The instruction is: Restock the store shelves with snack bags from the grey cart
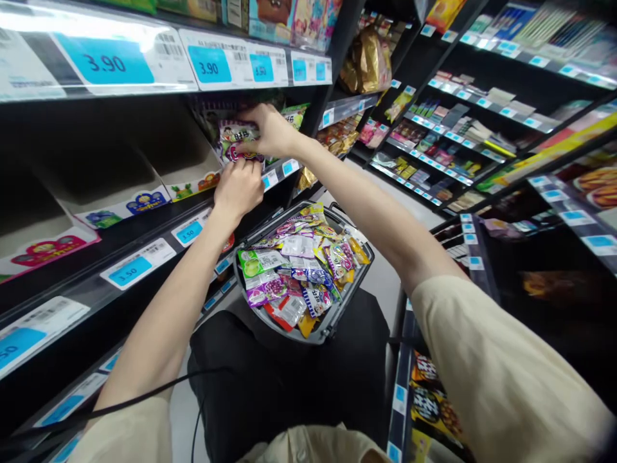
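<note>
Both my arms reach to the left shelf. My right hand (270, 130) grips the top of a stack of purple-and-white candy packets (236, 140) standing in a shelf box. My left hand (238, 188) is curled just below, its fingers closed against the bottom edge of the same packets. Below my arms, a grey shopping basket (332, 325) rests on my lap, heaped with several small candy packets in green, purple, yellow and red.
Price rails (137, 262) with blue tags run along the left shelves. Empty cardboard display boxes (120, 193) sit left of the packets. More stocked shelves (463, 135) line the right side and the aisle's far end. A black cable (144, 395) crosses my lap.
</note>
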Motion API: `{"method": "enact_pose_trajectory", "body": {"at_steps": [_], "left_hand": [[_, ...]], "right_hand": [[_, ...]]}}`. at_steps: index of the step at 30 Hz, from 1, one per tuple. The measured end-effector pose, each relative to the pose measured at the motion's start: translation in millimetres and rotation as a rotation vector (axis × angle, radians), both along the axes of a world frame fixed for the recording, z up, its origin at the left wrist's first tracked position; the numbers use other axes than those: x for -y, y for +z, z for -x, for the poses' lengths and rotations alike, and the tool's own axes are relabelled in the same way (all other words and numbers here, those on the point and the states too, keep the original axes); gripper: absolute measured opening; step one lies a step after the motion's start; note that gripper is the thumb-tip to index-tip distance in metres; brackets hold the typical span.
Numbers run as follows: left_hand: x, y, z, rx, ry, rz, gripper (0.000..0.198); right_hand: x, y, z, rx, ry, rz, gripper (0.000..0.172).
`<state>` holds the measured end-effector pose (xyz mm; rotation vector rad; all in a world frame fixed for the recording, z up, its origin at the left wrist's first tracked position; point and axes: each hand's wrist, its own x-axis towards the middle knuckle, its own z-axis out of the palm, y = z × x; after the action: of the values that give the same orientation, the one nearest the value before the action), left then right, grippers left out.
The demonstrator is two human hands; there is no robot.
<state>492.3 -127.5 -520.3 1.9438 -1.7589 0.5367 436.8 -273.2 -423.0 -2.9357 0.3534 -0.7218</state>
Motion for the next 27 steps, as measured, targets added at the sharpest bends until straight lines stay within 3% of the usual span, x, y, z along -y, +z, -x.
{"method": "enact_pose_trajectory", "body": {"at_steps": [2,4,7,10,13,15,17,23,27], "left_hand": [[-0.3,-1.0,-0.1,-0.014,-0.007,0.000,0.036],[-0.3,-2.2,-0.3,-0.009,-0.005,-0.002,0.034],[0.9,-4.5,-1.4,0.026,0.000,0.015,0.032],[2.5,-5.9,-2.3,0.056,0.011,0.039,0.030],[1.5,-3.9,-1.2,0.072,0.019,0.028,0.029],[-0.7,-1.0,0.7,0.077,0.026,-0.005,0.028],[-3.5,1.7,2.9,0.091,0.041,-0.032,0.028],[-7.6,3.0,5.9,0.228,0.071,-0.020,0.025],[-6.6,1.5,6.1,0.295,0.084,0.024,0.022]], "right_hand": [[10.5,-5.0,29.6,0.008,-0.010,0.105,0.061],[23.0,-13.5,66.2,0.073,-0.082,0.122,0.054],[42.0,-31.8,122.5,0.183,-0.130,0.092,0.039],[61.1,-54.5,167.2,0.332,-0.219,0.020,0.040],[81.3,-81.4,196.0,0.097,-0.442,-0.179,0.038],[92.3,-103.3,207.4,-0.170,-0.560,-0.314,0.035],[97.6,-129.2,212.7,-0.296,-0.619,-0.369,0.032],[88.7,-208.4,202.0,-0.303,-0.729,-0.374,0.028],[91.1,-228.3,201.4,-0.214,-0.756,-0.382,0.021]]}}
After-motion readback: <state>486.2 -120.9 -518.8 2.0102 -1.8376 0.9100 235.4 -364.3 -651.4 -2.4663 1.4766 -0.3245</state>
